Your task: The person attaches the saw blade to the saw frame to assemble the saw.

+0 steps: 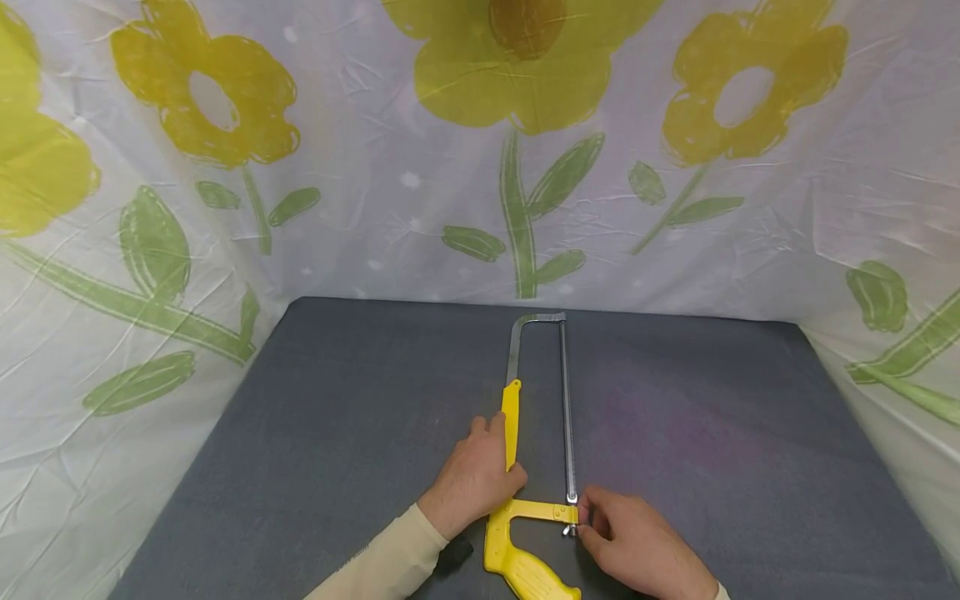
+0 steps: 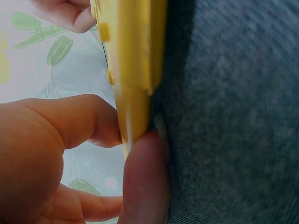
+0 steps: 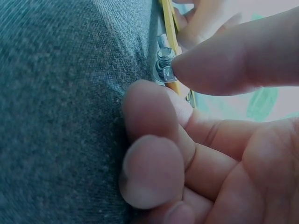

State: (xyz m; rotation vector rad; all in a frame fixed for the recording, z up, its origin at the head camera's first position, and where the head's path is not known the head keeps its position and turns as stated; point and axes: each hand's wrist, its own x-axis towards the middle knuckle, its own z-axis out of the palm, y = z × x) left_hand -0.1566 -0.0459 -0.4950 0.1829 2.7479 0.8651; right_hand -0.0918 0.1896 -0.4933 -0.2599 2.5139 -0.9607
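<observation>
A hacksaw with a yellow handle point(image 1: 534, 573) and a silver front bow point(image 1: 514, 350) lies flat on the dark cloth. Its blade point(image 1: 567, 408) runs along the right side, with a wing nut point(image 3: 165, 58) at the near end. My left hand point(image 1: 474, 471) grips the yellow bar of the frame point(image 2: 133, 56) between thumb and fingers. At the lower right, my right hand point(image 1: 637, 537) has its thumb point(image 3: 205, 67) against the wing nut and its fingers curled beside it. The index fingertip is partly hidden behind the other fingers in the right wrist view.
Dark grey cloth point(image 1: 360, 383) covers the table. White sheeting point(image 1: 360, 208) printed with yellow flowers rises behind it and along both sides. A small black object point(image 1: 453, 554) shows beneath the left wrist.
</observation>
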